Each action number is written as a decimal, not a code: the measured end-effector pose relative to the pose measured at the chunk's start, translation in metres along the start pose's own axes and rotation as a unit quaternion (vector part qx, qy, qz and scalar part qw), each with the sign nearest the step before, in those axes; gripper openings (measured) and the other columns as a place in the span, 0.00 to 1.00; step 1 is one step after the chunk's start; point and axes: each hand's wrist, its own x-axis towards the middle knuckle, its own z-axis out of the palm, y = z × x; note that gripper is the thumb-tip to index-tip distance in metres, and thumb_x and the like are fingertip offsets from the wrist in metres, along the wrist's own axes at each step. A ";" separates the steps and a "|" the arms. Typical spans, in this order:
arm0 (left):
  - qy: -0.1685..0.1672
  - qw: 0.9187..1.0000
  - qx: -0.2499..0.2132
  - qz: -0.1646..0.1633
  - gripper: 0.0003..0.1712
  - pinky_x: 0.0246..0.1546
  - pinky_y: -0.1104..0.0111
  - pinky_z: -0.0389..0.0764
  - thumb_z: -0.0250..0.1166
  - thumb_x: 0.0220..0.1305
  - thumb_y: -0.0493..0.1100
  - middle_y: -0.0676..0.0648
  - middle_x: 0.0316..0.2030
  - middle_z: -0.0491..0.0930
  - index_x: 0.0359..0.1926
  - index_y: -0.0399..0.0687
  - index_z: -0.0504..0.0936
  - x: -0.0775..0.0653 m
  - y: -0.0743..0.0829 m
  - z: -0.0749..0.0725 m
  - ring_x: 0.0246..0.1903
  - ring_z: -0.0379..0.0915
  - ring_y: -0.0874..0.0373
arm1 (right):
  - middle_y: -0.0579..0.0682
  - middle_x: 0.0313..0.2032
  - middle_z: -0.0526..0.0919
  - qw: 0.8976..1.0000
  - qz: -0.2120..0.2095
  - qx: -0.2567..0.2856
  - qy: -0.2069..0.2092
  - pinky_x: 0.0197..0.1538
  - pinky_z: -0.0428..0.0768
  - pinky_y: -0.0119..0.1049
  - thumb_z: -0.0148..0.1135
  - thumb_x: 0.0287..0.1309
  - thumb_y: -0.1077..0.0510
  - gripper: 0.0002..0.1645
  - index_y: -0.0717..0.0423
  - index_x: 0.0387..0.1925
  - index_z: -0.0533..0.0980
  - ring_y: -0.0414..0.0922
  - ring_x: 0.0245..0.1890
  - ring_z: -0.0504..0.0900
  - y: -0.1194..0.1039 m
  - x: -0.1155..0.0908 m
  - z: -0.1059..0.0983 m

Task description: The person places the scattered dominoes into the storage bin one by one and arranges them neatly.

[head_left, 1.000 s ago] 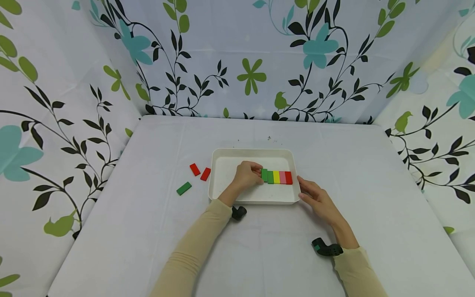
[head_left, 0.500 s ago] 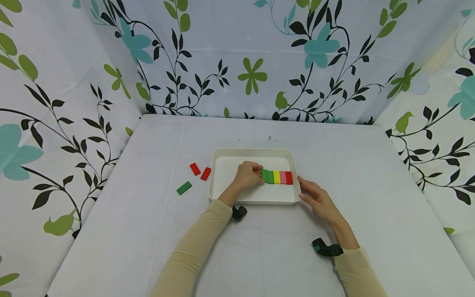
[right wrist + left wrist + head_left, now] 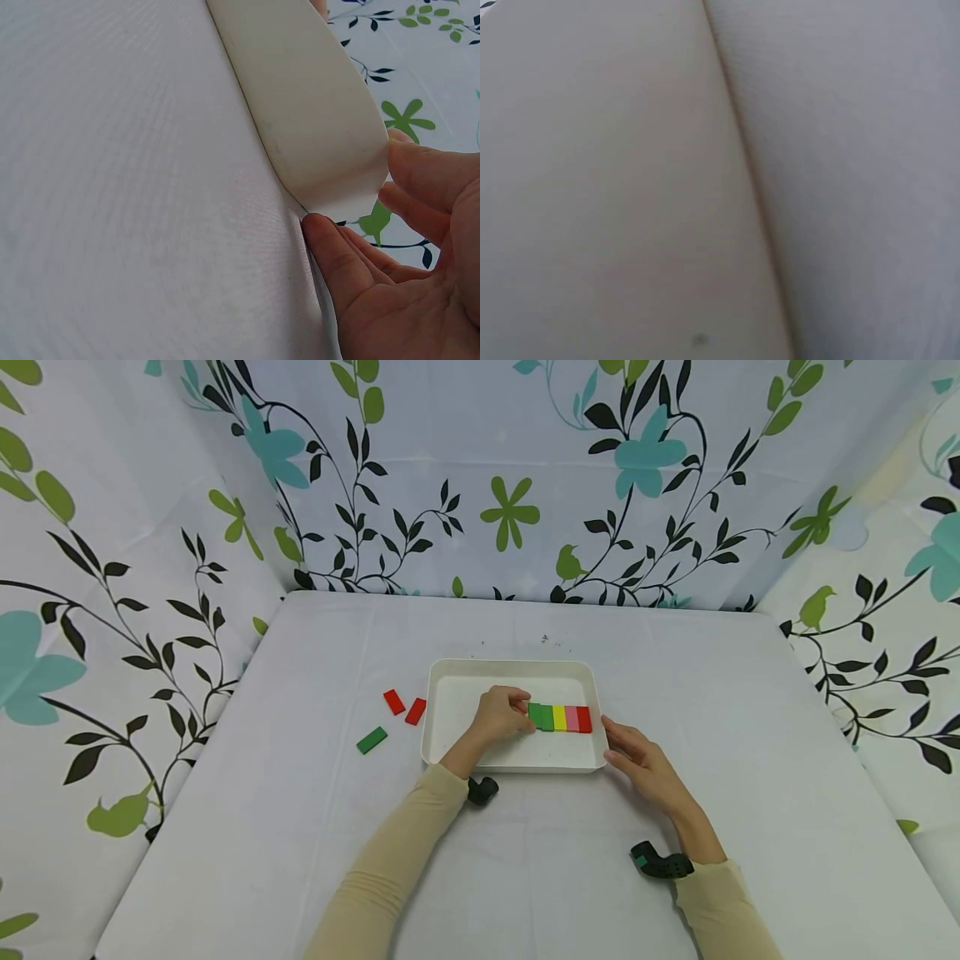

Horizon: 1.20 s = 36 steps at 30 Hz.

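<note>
5 flat coloured blocks (image 3: pixel 559 718) line the white rectangular tray (image 3: pixel 558 755), left hand (image 3: pixel 500 714) pinching the end green one, right hand (image 3: pixel 647 764) loosely touching its wall, 3 red-and-green loose blocks (image 3: pixel 371 740) apparently remaining outside.

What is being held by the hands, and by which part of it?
The left hand pinches the row's leftmost green block, seemingly by its left edge; contact is partly hidden. The right hand touches the right end of the tray.

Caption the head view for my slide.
Left hand touching a row of coloured blocks in a white tray, right hand at the tray's edge.
</note>
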 end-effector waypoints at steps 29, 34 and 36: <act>0.156 0.976 0.002 0.150 0.23 0.41 0.67 0.78 0.70 0.59 0.40 0.37 0.49 0.80 0.56 0.41 0.80 -0.061 0.002 -0.147 0.43 0.76 0.46 | 0.68 0.67 0.64 1.000 -0.002 0.000 -0.002 0.57 0.67 0.14 0.56 0.67 0.64 0.34 0.64 0.71 0.59 0.67 0.67 0.63 0.001 0.000 0.001; 0.158 0.982 0.031 0.095 0.25 0.40 0.72 0.77 0.68 0.62 0.43 0.38 0.52 0.78 0.60 0.43 0.77 -0.079 -0.028 -0.181 0.46 0.74 0.47 | 0.68 0.66 0.65 1.000 -0.003 -0.001 -0.001 0.56 0.67 0.14 0.56 0.67 0.65 0.34 0.64 0.71 0.59 0.67 0.67 0.63 0.000 0.000 0.000; 0.151 0.985 0.032 0.070 0.27 0.40 0.75 0.75 0.67 0.63 0.44 0.37 0.54 0.76 0.62 0.43 0.75 -0.086 -0.041 -0.193 0.48 0.72 0.48 | 0.68 0.66 0.65 1.000 -0.002 -0.003 -0.001 0.57 0.67 0.14 0.57 0.67 0.64 0.34 0.64 0.71 0.59 0.67 0.67 0.63 0.000 -0.001 0.000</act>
